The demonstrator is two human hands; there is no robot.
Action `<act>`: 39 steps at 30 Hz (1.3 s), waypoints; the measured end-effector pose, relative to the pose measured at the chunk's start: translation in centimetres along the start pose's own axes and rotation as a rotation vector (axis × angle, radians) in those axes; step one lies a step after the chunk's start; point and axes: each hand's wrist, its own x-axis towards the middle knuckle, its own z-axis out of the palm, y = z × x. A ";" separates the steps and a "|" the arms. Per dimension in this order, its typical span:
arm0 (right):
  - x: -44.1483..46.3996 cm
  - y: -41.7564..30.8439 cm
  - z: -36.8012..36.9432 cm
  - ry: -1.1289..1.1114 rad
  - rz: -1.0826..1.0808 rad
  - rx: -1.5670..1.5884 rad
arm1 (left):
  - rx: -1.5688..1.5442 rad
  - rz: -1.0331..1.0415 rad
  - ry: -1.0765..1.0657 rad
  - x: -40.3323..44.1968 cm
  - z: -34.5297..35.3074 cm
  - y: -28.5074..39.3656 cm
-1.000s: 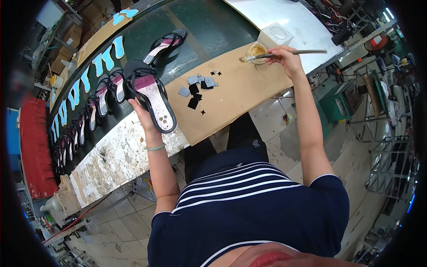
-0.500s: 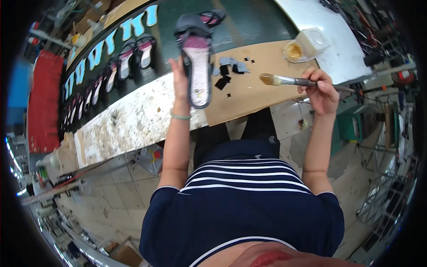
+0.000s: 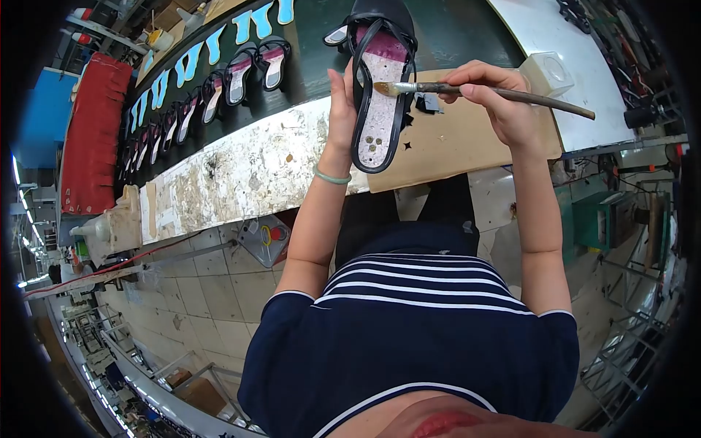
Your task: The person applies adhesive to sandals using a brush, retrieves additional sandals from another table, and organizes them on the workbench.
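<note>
My left hand (image 3: 342, 109) is closed around the left side of a black sandal (image 3: 381, 120), its fingers mostly hidden behind the shoe. The sandal is held up with its toe away from me; thin black straps cross a pale footbed that has a purplish front part. In my right hand (image 3: 498, 102) is a paintbrush (image 3: 548, 100), gripped by its dark handle between thumb and fingers. Its amber-coloured bristles lie over the left edge of the footbed, seemingly touching it. Dark scraps (image 3: 427, 104) lie on the cardboard (image 3: 464, 150) behind the sandal and brush.
A translucent square container (image 3: 549, 73) stands beyond my right hand. Several similar sandals (image 3: 213, 98) line the green surface at left, with pale-blue-edged pieces (image 3: 191, 62) behind them. A stained white board (image 3: 234, 164) runs along the front edge. A red cover (image 3: 93, 142) hangs far left.
The brush has moved left and up from open space onto the sandal's footbed. In view, the sandal and my left hand have shifted right, while the surroundings shifted right too.
</note>
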 end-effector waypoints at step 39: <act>-0.9 -1.5 4.2 -0.275 0.003 -0.076 | -0.012 0.023 -0.037 1.4 -1.9 0.3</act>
